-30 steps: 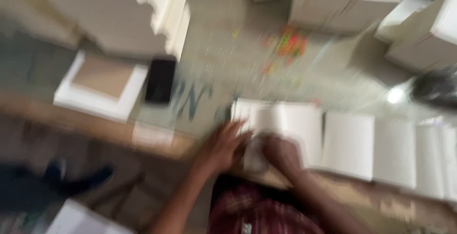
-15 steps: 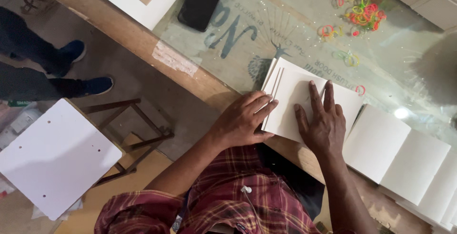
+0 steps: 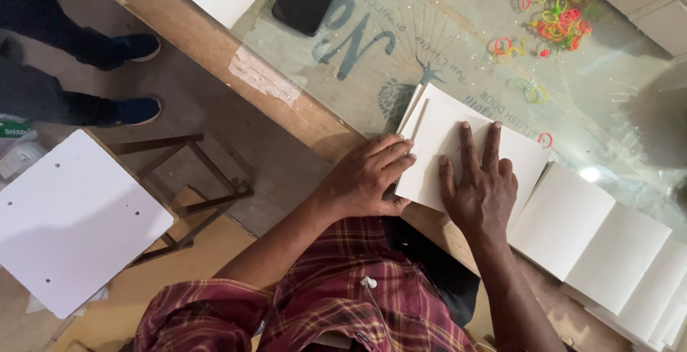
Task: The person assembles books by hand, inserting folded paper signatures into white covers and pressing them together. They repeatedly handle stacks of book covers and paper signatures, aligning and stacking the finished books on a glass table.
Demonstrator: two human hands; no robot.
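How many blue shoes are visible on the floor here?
2. One blue shoe lies near the table edge at upper left; the other blue shoe is just below it, above the white board. Both belong to another person.

both hands (image 3: pixel 429 180) flat on a white paper stack (image 3: pixel 447 137)
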